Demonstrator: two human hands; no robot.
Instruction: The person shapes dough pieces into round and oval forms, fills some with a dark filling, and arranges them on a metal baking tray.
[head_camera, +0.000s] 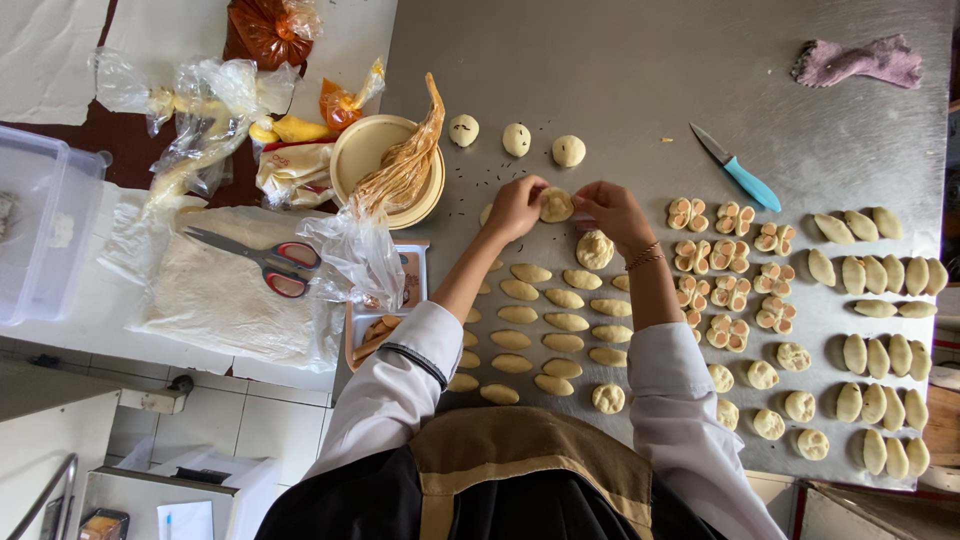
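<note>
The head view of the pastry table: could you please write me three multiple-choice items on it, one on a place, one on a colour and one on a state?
1. Where does the knife lie?
A. on the steel table, right of the hands
B. in the bowl
C. on the scissors

2. What colour are the handles of the scissors?
A. green
B. red
C. black

3. What is the state of the dough piece?
A. lying alone by the cloth
B. pinched between both hands
C. inside a bag

Answers:
1 A, its blue handle rests on bare steel.
2 B, both loops are red.
3 B, the left hand and right hand meet on it.
</note>
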